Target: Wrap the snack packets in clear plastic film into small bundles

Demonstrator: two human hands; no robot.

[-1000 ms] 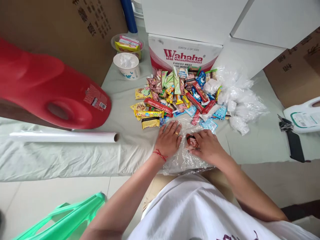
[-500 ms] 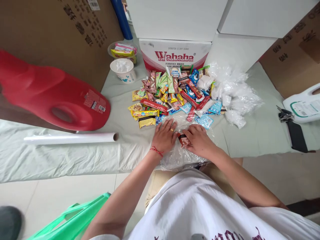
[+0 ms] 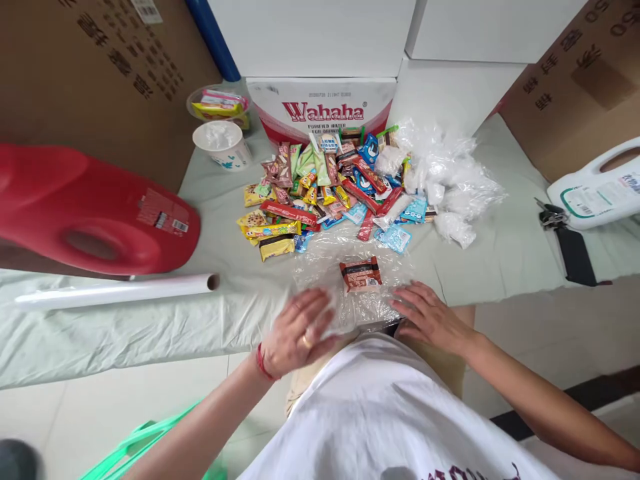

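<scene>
A small brown-and-red wrapped snack [image 3: 361, 275] lies on a crinkled sheet of clear plastic film [image 3: 373, 310] at the table's front edge. To its left is my left hand [image 3: 299, 333], slightly blurred, its fingers apart over the film's left edge. On the other side my right hand [image 3: 434, 316] is open, fingers spread, the tips at the film's right edge. Neither hand touches the snack. Just beyond the film rises a pile of wrapped snacks [image 3: 320, 187] in many colours.
Crumpled clear plastic [image 3: 457, 180] is heaped right of the pile. At left stand a red jug [image 3: 100, 213], a white film roll [image 3: 120, 291] and a paper cup [image 3: 223, 145]. A Wahaha box [image 3: 325, 107] backs the pile. Keys [image 3: 553, 217] and a white bottle [image 3: 600, 193] are at right.
Both hands have come off the brown snack and drawn apart toward my body, left hand to the left, right hand to the right. The snack now lies uncovered on the film.
</scene>
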